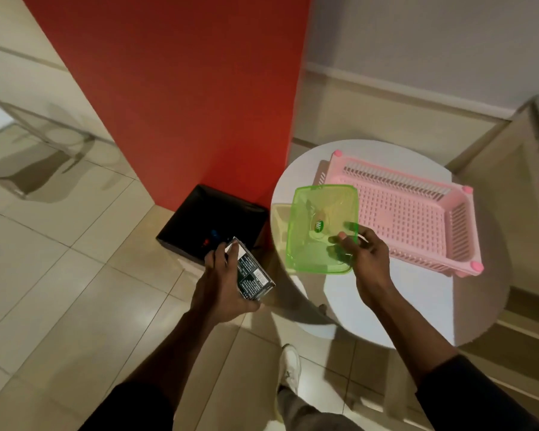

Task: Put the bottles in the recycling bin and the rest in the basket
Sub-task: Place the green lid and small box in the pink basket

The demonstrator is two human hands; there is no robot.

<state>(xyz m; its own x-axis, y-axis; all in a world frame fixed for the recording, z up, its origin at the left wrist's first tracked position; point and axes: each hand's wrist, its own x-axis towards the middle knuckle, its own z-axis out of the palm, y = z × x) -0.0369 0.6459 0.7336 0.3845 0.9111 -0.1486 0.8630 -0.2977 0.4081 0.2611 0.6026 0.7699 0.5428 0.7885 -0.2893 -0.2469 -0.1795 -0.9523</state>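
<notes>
My right hand (366, 256) grips a clear green plastic container (318, 225) by its near right rim and holds it tilted above the round white table (417, 306), just left of the pink slotted basket (417, 213). The basket holds nothing that I can see. My left hand (223, 284) holds a dark carton (254, 272) with small white print, above the floor close to the black bin (196, 209). Inside the bin, something red and blue shows faintly.
A red wall panel (184, 88) stands behind the bin. A pale yellowish object (280, 219) lies on the table's left edge, partly behind the green container. A clear chair (28, 126) stands far left. My white shoe (290, 365) is on the tiled floor.
</notes>
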